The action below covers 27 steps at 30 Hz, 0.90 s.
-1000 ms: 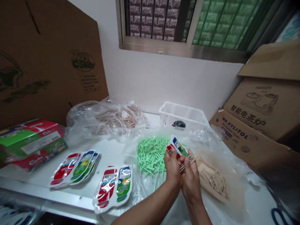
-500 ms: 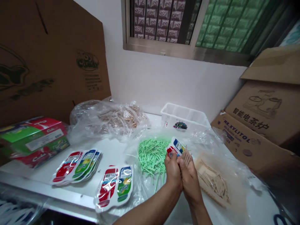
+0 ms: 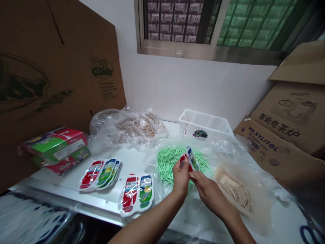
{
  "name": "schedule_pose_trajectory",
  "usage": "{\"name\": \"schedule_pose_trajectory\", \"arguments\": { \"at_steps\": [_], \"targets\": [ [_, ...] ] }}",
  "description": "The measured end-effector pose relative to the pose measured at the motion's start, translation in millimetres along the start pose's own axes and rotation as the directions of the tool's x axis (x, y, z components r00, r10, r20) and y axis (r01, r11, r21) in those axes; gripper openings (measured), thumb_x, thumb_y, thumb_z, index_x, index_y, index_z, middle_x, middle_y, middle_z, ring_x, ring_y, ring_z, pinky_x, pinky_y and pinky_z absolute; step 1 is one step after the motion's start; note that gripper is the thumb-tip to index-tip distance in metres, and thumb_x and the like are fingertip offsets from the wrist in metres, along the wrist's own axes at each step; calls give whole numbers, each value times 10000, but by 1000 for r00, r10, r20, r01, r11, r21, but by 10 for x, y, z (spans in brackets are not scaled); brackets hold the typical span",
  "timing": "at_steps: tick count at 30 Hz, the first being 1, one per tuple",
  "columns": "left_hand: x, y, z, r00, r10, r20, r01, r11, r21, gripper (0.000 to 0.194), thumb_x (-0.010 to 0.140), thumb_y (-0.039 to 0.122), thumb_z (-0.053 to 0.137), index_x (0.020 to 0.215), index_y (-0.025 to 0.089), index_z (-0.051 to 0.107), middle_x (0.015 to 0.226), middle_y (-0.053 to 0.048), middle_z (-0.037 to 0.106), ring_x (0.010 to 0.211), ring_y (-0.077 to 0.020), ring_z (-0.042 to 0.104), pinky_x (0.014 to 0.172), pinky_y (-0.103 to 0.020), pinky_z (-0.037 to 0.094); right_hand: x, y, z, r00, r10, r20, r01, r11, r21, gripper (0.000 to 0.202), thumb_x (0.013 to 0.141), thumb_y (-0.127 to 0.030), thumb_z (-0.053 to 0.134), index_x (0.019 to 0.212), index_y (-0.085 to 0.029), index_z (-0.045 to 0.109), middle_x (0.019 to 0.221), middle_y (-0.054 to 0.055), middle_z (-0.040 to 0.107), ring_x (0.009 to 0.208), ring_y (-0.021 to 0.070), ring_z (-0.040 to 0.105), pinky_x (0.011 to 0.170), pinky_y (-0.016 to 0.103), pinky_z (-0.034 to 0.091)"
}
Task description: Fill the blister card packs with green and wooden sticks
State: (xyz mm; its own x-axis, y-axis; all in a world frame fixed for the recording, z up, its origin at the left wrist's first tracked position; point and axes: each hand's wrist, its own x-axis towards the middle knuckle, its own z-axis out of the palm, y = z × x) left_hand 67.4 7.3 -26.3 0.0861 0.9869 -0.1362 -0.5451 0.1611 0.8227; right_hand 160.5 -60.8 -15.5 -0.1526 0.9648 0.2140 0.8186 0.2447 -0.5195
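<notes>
My left hand (image 3: 180, 174) is closed on a small red and blue printed packet (image 3: 192, 160), held upright above a heap of green sticks (image 3: 166, 162). The fingers of my right hand (image 3: 203, 183) are pinched at the packet's lower edge, with a bit of something pale at the fingertips. Wooden sticks (image 3: 237, 193) lie in a shallow tray to the right of my hands. To the left, one printed packet (image 3: 137, 195) lies near the table edge, and a stack of similar packets (image 3: 100, 174) is beyond it.
A clear bag of wooden sticks (image 3: 144, 127) and a white plastic basket (image 3: 205, 125) stand along the wall. Red and green boxes (image 3: 61, 149) sit at the left. Cardboard boxes (image 3: 276, 135) rise at the right; blue scissors handles (image 3: 308, 234) show at the lower right.
The wooden sticks that showed in my right hand no longer show there. My right hand has turned and lowered from the packet's side to its bottom. The view has shifted slightly.
</notes>
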Motion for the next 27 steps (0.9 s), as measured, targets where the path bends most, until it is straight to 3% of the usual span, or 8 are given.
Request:
{"name": "schedule_pose_trajectory", "arguments": {
  "at_steps": [4,10,13,19,23,27],
  "targets": [
    [-8,162,-238,997,-56,60,43,980,195,389,646,501,675,687,128,575,548,4,546,471,-103,477,488,-217,364,15,-22,-80,998,61,-21,-54,966,251,221,936,-308,302,1019,-245,496,958,40,586,904,180,561,825,293,434],
    [-45,401,-490,944,-124,306,4,931,365,435,728,564,572,623,143,540,466,46,443,410,-70,366,443,-196,253,23,-153,-232,994,107,9,-105,948,299,228,943,-354,307,962,-238,502,872,13,587,821,159,557,760,254,428],
    [-64,512,-547,912,-75,404,-106,907,408,415,736,491,606,555,123,540,472,56,365,454,-59,308,467,-202,207,59,-257,-328,994,105,2,-103,965,241,209,947,-352,300,932,-240,476,890,15,580,851,160,558,773,255,413],
    [-102,757,-630,891,-56,450,-168,880,444,204,697,300,671,719,115,588,627,30,484,609,-103,416,583,-214,329,155,-522,-497,993,76,89,-75,997,-19,230,955,-349,260,911,-249,463,853,9,560,765,164,553,686,266,384],
    [-98,892,-679,872,-57,487,-257,793,553,126,696,211,652,769,139,578,698,25,524,675,-119,450,630,-216,349,228,-662,-560,984,67,166,-29,975,-221,195,944,-270,276,868,-235,452,774,-2,563,659,159,542,589,262,322],
    [-52,977,-733,825,-26,564,-398,683,612,122,732,217,631,835,160,595,763,11,559,718,-129,484,666,-223,357,311,-766,-650,967,66,247,15,950,-312,169,932,-215,300,892,-228,463,755,-2,607,633,165,565,547,262,271]
  ]
}}
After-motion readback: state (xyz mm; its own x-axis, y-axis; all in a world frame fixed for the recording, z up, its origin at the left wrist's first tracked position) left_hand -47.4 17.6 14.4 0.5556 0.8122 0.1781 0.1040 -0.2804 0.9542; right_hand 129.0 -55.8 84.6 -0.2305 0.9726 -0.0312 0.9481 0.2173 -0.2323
